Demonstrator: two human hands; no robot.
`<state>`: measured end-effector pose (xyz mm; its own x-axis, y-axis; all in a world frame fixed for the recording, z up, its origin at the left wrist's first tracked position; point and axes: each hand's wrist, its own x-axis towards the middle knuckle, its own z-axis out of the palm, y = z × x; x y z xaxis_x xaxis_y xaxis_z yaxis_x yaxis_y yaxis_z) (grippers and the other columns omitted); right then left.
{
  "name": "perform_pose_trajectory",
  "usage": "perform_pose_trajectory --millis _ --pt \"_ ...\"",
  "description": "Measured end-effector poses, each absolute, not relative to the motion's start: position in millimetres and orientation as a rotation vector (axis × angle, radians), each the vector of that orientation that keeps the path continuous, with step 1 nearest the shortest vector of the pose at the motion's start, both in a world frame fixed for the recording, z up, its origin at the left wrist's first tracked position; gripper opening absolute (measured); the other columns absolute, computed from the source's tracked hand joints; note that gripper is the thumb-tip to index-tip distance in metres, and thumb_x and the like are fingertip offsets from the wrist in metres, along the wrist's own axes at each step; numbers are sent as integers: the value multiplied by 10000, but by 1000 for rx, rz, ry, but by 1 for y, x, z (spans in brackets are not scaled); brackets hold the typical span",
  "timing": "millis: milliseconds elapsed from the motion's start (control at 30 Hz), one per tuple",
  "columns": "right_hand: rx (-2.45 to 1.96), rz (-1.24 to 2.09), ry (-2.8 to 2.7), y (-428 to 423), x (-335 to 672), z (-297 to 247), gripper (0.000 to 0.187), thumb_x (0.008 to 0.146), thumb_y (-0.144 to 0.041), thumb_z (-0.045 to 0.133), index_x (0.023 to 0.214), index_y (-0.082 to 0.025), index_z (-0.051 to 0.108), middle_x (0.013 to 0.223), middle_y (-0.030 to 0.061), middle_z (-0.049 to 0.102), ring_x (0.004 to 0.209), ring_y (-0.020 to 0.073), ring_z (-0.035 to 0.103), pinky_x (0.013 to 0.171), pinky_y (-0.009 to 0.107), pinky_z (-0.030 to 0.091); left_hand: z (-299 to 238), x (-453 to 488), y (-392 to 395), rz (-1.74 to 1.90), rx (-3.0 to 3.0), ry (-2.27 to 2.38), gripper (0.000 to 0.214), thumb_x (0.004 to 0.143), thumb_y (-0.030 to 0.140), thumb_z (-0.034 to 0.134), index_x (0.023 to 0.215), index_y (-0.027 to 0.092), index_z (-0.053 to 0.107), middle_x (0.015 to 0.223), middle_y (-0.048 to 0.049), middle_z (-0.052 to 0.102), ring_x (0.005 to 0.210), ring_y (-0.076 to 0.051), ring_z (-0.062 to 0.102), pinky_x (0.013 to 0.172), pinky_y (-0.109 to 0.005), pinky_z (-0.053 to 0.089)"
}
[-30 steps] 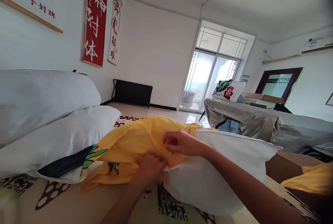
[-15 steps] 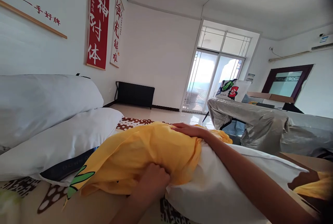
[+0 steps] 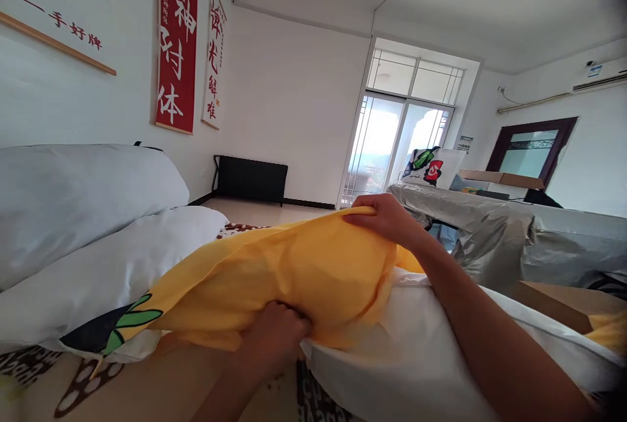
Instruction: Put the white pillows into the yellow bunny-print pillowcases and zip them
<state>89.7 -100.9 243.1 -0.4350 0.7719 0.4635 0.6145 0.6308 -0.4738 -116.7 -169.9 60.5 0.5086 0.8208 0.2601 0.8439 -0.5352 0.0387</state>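
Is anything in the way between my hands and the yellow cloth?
Nothing visible is. Your right hand grips the raised upper edge of the yellow cloth, and your left hand holds its near side. The white pillow sits against the cloth's right end.

Single head view, tilted, facing forward, close behind hands point(image 3: 281, 334).

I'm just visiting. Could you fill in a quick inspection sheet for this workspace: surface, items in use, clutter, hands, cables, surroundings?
Surface: patterned cloth, beige and brown.
Items in use: yellow cloth partly covering a white cushion.
Clutter: two stacked pillows at left; cardboard box at right.
Hands: left hand grips the yellow cloth low down; right hand pinches its upper edge.
Cables: thin cable on the right-hand wall.
Surroundings: red scroll, glass doors.
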Motion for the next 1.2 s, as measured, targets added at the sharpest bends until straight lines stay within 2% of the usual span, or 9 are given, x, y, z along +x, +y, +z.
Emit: perform_pose_trajectory --millis 267,367,467,567,667,800,1000,1100,1200 --pt "-1118 319 -2563 -100 87 234 436 797 -585 511 667 -169 519 612 -31 430 548 85 370 467 222 273 49 -120 -167 -320 -2575 -1591 181 778 101 529 850 185 673 881 -82 700 828 -257 657 694 -345 485" --pt "-1155 103 -2545 -105 89 233 448 837 -579 457 635 -180 477 606 -33 403 548 91 348 494 240 267 51 -119 -169 -296 -2575 -1601 209 772 80 498 844 181 665 864 -81 702 817 -267 660 692 -365 488" --pt "-1113 -236 -2535 -115 95 232 444 885 -567 396 686 -188 518 702 1 514 663 137 471 656 290 369 55 -120 -173 -274 -2579 -1609 223 751 90 512 886 177 666 894 -92 704 834 -280 663 692 -370 486" --pt "-1036 -536 -2474 -129 104 224 386 927 -523 359 985 -209 576 1019 70 602 949 212 553 891 396 353 59 -123 -177 -334 -2638 -1603 168 726 210 604 880 204 669 902 -68 709 817 -279 663 670 -351 476" --pt "-940 -828 -2336 -148 116 205 374 946 -456 362 1207 -220 489 1279 115 514 1138 244 498 964 436 314 63 -129 -180 -432 -2669 -1648 220 677 407 693 804 230 668 845 -32 706 780 -262 653 620 -313 449" --pt "-894 -1108 -2261 -177 130 162 295 945 -304 377 1179 -211 531 1216 107 589 1076 245 536 919 428 326 64 -127 -184 -527 -2650 -1579 339 702 552 658 762 218 663 778 -32 691 724 -236 634 584 -293 421" --pt "-870 -1235 -2085 -188 139 112 321 946 -279 411 1221 -208 562 1219 112 613 1123 243 532 955 418 299 61 -78 -197 -1168 -2085 -932 178 858 221 484 959 134 602 844 -71 639 794 -205 573 712 -324 429" --pt "-844 -1209 -2153 -186 141 108 360 945 -401 410 1221 -238 573 1210 112 610 1119 262 520 928 428 311 62 -49 -198 -1229 -1784 -939 290 845 177 468 1110 115 570 1038 -106 619 980 -259 530 873 -411 372" --pt "-837 -1147 -2228 -184 142 108 394 926 -466 419 1224 -260 574 1151 108 619 1034 261 536 882 415 334 69 -35 -191 -1168 -1690 -1071 343 826 116 445 1152 128 549 1074 -98 597 983 -260 510 876 -424 350"
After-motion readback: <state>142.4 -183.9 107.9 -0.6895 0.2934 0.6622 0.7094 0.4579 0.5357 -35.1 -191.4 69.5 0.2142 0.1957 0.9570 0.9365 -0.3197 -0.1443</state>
